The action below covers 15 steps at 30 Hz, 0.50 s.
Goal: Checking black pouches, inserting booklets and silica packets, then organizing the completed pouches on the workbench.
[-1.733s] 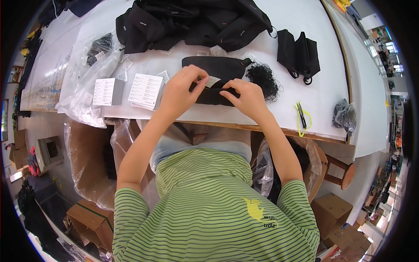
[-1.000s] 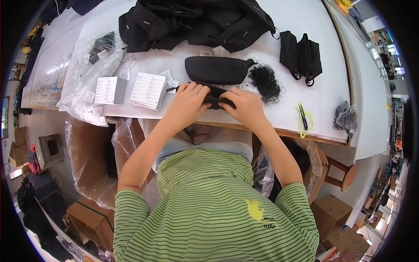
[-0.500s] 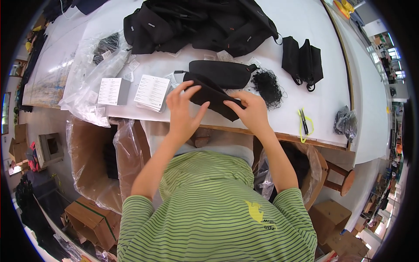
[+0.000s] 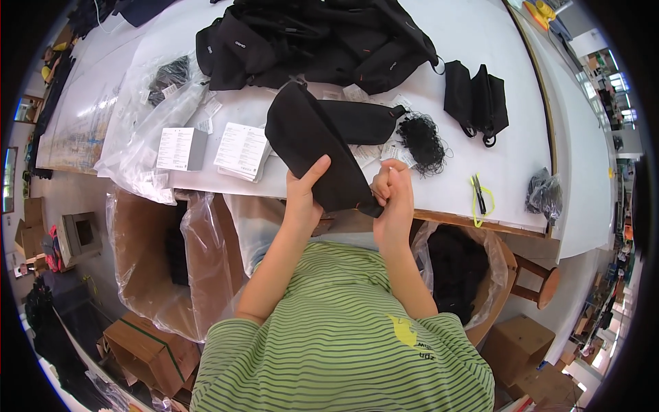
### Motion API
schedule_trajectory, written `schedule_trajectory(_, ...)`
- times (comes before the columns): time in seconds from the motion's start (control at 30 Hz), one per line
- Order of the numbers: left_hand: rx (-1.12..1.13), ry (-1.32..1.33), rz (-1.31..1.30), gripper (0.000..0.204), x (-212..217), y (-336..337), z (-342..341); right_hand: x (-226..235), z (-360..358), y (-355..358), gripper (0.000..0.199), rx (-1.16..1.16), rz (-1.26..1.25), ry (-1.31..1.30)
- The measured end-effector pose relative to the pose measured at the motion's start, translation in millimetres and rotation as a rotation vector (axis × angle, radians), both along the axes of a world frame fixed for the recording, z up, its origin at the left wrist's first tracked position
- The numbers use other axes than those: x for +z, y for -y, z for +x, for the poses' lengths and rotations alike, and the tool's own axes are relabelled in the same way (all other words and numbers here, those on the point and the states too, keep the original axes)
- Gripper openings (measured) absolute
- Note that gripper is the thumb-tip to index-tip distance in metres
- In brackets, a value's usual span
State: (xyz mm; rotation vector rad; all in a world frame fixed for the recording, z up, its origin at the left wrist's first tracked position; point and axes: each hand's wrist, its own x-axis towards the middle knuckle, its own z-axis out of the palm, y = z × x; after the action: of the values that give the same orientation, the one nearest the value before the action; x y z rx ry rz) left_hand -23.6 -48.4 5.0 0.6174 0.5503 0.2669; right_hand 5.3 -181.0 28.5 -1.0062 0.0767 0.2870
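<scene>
I see the left hand [image 4: 302, 196] gripping a black pouch [image 4: 312, 154] near its lower end, thumb on the near face and the other digits hidden behind the fabric. The right hand [image 4: 392, 199] is pinched shut on the pouch's lower right corner, fingers curled tightly together over the edge. The pouch is lifted off the white table [image 4: 473, 161] and tilted: its lower end sits between the 2 hands just above the table's near edge, and its upper end rises up and to the left, covering part of what lies behind it.

Count of items on the table, as far as I can resolve them:

1. 1 second black pouch [image 4: 360, 120], lying flat behind the held pouch, partly covered by it.
2. 1 tangle of black cords [image 4: 422, 144], just right of that flat pouch and touching its end.
3. 1 heap of black bags [image 4: 316, 41] along the far side; I cannot tell how many pieces it contains.
4. 2 small black bags [image 4: 477, 99] standing side by side, right of the heap.
5. 2 stacks of printed white cards [image 4: 240, 151], left of the held pouch, side by side.
6. 1 pile of clear plastic sleeves [image 4: 147, 137] under and around the left card stack.
7. 1 pair of snips with yellow handles [image 4: 478, 199] near the front edge, right of the right hand.
8. 1 small dark bundle in clear plastic [image 4: 544, 194], right of the snips.
</scene>
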Motion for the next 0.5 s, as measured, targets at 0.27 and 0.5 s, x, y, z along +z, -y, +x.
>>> schedule_trajectory(0.27, 0.079, 0.003, -0.048, 0.047, 5, 2, 0, 1, -14, -9, 0.012, -0.091, -0.241, 0.008)
schedule_trajectory(0.5, 0.056, -0.006, -0.008, 0.045, 4, -7, -4, -12, -14, 5, 0.016, -0.076, -0.121, 0.044)
